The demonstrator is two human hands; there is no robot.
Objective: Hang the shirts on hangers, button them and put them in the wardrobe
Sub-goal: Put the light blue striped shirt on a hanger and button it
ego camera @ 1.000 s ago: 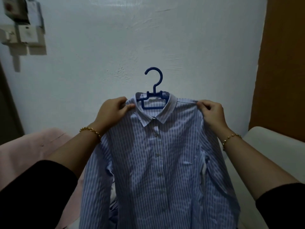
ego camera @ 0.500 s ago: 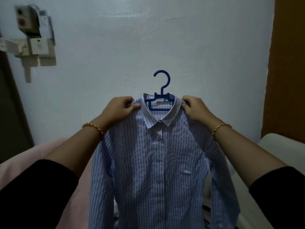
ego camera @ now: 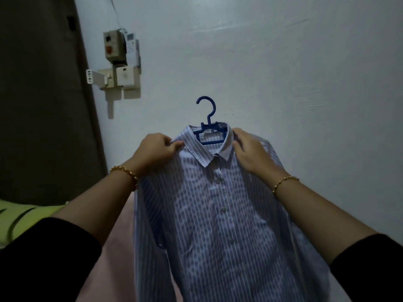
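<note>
Below the hanger [ego camera: 209, 127], I see the shirt [ego camera: 218, 214] hung on it, front closed, held up before the wall [ego camera: 283, 62]. Left of the hanger, the left hand [ego camera: 156, 149] pinches the shoulder cloth, thumb against fingers. Right of the hanger, the right hand [ego camera: 250, 151] curls its fingers together over the other shoulder.

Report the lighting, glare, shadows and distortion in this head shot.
Head view: dim, bluish light overall; a faint sheen streaks the wall; the wall boxes cast soft shadows below them; moiré bands ripple across the striped shirt; wide-angle bending tilts the dark panel at left.
</note>
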